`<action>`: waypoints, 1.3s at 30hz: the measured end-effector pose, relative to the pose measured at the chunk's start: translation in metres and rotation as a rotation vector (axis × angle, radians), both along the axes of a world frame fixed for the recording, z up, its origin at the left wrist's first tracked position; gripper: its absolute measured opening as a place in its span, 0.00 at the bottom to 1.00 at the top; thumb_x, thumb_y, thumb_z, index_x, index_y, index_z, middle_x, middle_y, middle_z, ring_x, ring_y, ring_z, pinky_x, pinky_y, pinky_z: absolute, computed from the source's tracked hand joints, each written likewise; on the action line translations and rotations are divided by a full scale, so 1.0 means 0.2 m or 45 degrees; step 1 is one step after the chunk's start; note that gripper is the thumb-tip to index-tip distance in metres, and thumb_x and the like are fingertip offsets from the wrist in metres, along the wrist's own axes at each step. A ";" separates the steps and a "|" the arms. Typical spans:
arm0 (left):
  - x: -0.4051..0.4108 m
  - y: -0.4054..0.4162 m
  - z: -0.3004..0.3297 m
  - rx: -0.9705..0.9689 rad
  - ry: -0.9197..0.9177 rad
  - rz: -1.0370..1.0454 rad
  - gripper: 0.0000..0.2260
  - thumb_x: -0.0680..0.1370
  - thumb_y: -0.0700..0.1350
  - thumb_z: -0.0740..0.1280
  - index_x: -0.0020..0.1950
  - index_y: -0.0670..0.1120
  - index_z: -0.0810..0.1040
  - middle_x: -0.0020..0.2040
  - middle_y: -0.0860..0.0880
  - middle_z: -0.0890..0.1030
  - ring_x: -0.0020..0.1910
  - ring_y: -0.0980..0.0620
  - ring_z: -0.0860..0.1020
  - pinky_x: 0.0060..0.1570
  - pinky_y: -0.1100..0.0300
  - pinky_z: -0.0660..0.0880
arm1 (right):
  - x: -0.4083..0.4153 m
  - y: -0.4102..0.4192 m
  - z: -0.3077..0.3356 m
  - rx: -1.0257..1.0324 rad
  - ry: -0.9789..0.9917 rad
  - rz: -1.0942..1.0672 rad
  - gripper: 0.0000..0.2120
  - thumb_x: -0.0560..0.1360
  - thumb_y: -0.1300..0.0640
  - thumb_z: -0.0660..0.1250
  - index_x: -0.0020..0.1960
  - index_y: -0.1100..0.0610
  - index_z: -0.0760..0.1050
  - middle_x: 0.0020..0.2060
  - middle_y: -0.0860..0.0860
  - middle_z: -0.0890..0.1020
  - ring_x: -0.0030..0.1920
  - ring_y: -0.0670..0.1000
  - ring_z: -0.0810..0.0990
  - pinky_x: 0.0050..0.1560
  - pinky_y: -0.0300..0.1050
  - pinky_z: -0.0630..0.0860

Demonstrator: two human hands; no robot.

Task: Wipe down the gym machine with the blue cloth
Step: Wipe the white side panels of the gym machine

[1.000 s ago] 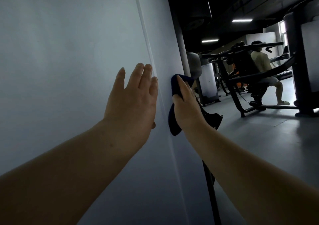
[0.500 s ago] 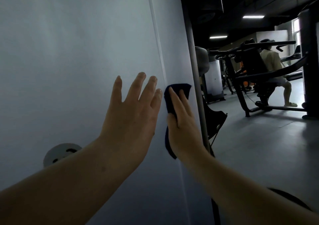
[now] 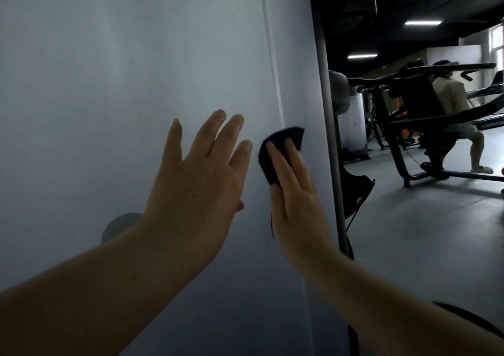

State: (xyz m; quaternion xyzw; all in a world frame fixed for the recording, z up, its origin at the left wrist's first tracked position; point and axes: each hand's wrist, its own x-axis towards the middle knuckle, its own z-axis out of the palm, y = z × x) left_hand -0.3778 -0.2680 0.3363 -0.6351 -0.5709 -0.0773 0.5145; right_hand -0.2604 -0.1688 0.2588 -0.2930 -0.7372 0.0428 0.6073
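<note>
Pressing the blue cloth (image 3: 283, 148) flat under straight fingers, the right hand (image 3: 294, 192) wipes the machine's pale panel (image 3: 136, 82) beside its seam; the left hand (image 3: 201, 175) rests spread, holding nothing. Even pressure and overlapping strokes would likely clean best.

Filling the left and centre of the frame: the gym machine's flat panel (image 3: 114, 82), with a vertical seam (image 3: 272, 55) right of centre and a post (image 3: 328, 110) along its right edge. Lying flat against the panel at centre: left hand (image 3: 196, 181), with right hand (image 3: 294, 192) just beside it to the right, pressing the cloth (image 3: 275, 151) onto the panel below the seam. Peeking out lower left, behind the left wrist: a round disc (image 3: 120, 224). Standing far back at the right of the frame: other machines (image 3: 414, 115) on the floor (image 3: 422, 232), a person (image 3: 458, 121) behind them.
</note>
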 end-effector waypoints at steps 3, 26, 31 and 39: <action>-0.03 -0.01 0.00 0.045 0.016 -0.015 0.44 0.69 0.55 0.75 0.78 0.42 0.59 0.79 0.40 0.56 0.78 0.40 0.56 0.72 0.36 0.57 | 0.00 0.02 0.17 0.065 -0.003 -0.028 0.28 0.84 0.59 0.53 0.78 0.39 0.49 0.79 0.40 0.47 0.78 0.42 0.44 0.68 0.29 0.42; -0.36 -0.15 -0.10 0.178 0.009 -0.027 0.36 0.76 0.62 0.61 0.79 0.44 0.59 0.79 0.41 0.55 0.78 0.42 0.54 0.72 0.35 0.56 | -0.18 -0.09 0.07 0.360 -0.203 -0.121 0.25 0.82 0.53 0.47 0.79 0.46 0.53 0.80 0.47 0.51 0.79 0.51 0.47 0.74 0.56 0.59; -0.40 -0.20 -0.13 0.252 -0.055 -0.060 0.36 0.75 0.61 0.65 0.78 0.43 0.62 0.78 0.41 0.58 0.78 0.40 0.56 0.70 0.33 0.58 | -0.25 -0.12 0.16 0.366 -0.134 -0.124 0.26 0.81 0.59 0.53 0.79 0.47 0.56 0.79 0.48 0.53 0.79 0.53 0.48 0.74 0.62 0.62; -0.48 -0.24 -0.15 0.215 -0.060 -0.056 0.37 0.75 0.60 0.66 0.78 0.43 0.61 0.79 0.41 0.57 0.78 0.41 0.56 0.71 0.34 0.58 | -0.28 -0.17 0.17 0.449 -0.251 -0.141 0.25 0.82 0.59 0.52 0.79 0.48 0.56 0.79 0.50 0.54 0.79 0.54 0.49 0.73 0.64 0.62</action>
